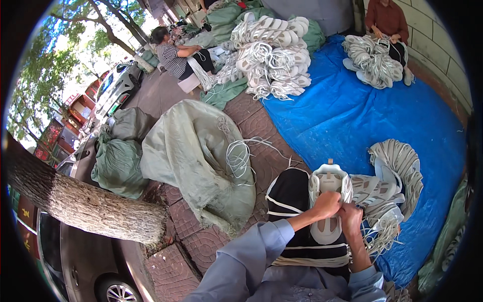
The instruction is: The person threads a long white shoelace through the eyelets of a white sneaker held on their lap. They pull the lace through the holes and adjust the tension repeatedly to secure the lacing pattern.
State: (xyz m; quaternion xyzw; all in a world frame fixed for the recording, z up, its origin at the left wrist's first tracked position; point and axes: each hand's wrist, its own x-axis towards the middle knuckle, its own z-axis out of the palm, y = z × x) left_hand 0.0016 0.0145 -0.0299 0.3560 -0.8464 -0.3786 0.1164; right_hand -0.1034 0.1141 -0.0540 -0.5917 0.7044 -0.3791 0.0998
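Note:
A white and grey shoe upper (329,201) rests on my lap, over black trousers with white stripes. My left hand (326,204) and my right hand (350,217) meet on its middle, fingers closed on the shoe upper around the lacing area. Loose white laces (380,236) hang in a bunch just right of my right hand. A curved stack of similar shoe uppers (397,168) lies on the blue tarp (347,116) beside my knee.
A big pale green sack (196,156) with a coil of white lace lies left of my knee on brick paving. A tree trunk (75,201) and parked cars are at left. Two seated people work by more shoe-upper piles (271,55) farther back.

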